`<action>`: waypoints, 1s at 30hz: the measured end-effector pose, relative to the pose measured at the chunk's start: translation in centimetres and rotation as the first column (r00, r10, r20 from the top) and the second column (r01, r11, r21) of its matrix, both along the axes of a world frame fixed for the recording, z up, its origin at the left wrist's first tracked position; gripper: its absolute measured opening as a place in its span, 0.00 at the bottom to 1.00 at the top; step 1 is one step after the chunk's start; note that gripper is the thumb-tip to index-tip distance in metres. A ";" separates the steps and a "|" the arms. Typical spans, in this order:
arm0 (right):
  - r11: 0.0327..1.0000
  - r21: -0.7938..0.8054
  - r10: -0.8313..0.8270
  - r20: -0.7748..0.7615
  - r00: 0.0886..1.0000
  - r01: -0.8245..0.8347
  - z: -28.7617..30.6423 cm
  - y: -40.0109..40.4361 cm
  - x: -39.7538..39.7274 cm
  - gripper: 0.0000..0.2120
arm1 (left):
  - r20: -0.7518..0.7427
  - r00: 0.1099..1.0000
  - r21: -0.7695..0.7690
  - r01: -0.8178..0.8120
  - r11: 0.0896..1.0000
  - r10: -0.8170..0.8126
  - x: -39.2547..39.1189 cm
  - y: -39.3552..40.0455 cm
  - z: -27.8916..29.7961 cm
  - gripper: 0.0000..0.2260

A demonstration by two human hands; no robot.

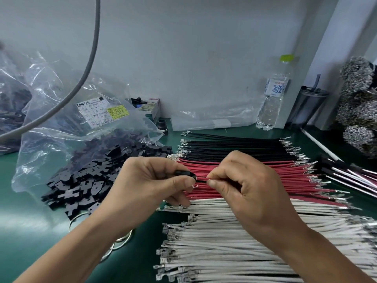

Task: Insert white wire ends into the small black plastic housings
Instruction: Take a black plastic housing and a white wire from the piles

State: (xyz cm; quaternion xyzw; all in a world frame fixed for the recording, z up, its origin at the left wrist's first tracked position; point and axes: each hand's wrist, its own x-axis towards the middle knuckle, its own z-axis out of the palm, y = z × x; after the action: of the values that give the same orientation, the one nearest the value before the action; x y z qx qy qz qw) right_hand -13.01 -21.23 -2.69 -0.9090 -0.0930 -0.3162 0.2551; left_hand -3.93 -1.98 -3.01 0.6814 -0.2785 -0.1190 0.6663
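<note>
- My left hand (155, 180) pinches a black housing (184, 174); my right hand (244, 186) pinches a wire end (colour hidden), not yet seated.
- White wires (234, 242), lower right, mostly wait.

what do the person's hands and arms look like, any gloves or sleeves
Both the left hand and the right hand are bare, with no gloves. No rings, watch or wristbands show. The forearms are uncovered as far as the frame reaches, so no sleeve is in view. The visible thumbnails are short and unpainted.

white wires (234, 242), red wires (265, 174), black housings (85, 180)
</note>
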 end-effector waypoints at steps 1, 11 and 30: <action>1.000 0.006 0.010 0.004 1.000 -0.010 0.0 0.2 0.0 0.05 | -0.019 1.000 -0.020 0.004 1.000 -0.004 0.0 0.0 0.0 0.08; 0.998 0.032 0.057 -0.005 0.998 -0.057 0.4 -0.4 -0.3 0.04 | -0.009 1.000 -0.071 0.025 0.997 -0.026 -0.5 -0.4 -0.2 0.08; 0.959 -0.171 0.107 -0.517 0.849 -0.225 1.2 1.0 -1.2 0.09 | 0.045 0.997 -0.007 -0.055 0.998 0.055 1.0 0.0 -1.5 0.09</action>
State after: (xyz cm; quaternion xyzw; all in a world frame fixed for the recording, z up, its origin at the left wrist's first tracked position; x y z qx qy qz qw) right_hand -14.18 -20.24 -1.44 -0.9712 -0.1372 -0.0326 0.1922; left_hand -2.89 -2.01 -4.55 0.6893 -0.2751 -0.0844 0.6649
